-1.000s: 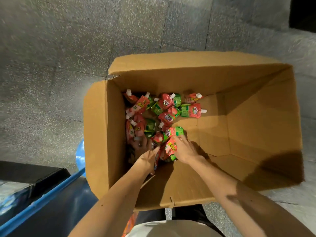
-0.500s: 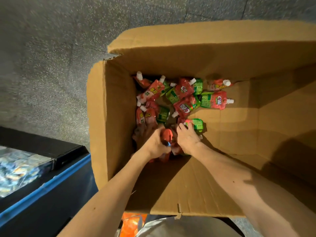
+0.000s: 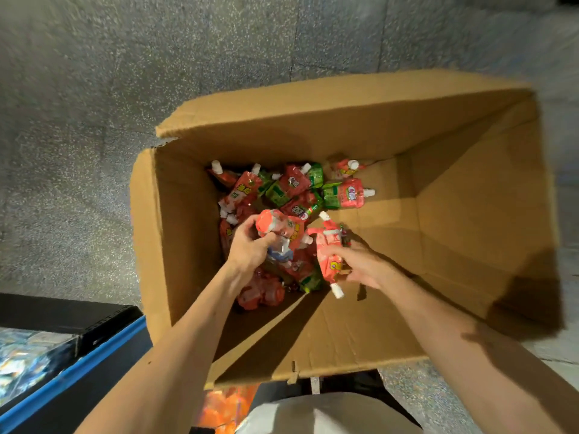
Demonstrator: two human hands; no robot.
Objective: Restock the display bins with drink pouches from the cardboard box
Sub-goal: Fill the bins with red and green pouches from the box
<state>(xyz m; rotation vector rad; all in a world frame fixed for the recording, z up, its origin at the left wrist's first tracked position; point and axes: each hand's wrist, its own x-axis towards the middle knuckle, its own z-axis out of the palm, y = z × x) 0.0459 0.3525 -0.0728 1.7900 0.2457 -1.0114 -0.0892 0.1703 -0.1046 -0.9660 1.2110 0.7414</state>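
The drink pouches are red and green with white caps, and all of them are inside the cardboard box [image 3: 470,220]. The left hand [image 3: 250,250] has its fingers curled around a crumpled bunch of pouches [image 3: 283,228], several at least; their number cannot be told. The right hand [image 3: 365,266] pinches a red pair [image 3: 329,255], with two caps showing at opposite ends. About eight loose pouches [image 3: 294,186] overlap on the box bottom in its far left corner. The one box stands open on a speckled grey floor [image 3: 94,120]. A blue-edged bin [image 3: 94,361] sits at the near left, holding shiny packets [image 3: 25,358].
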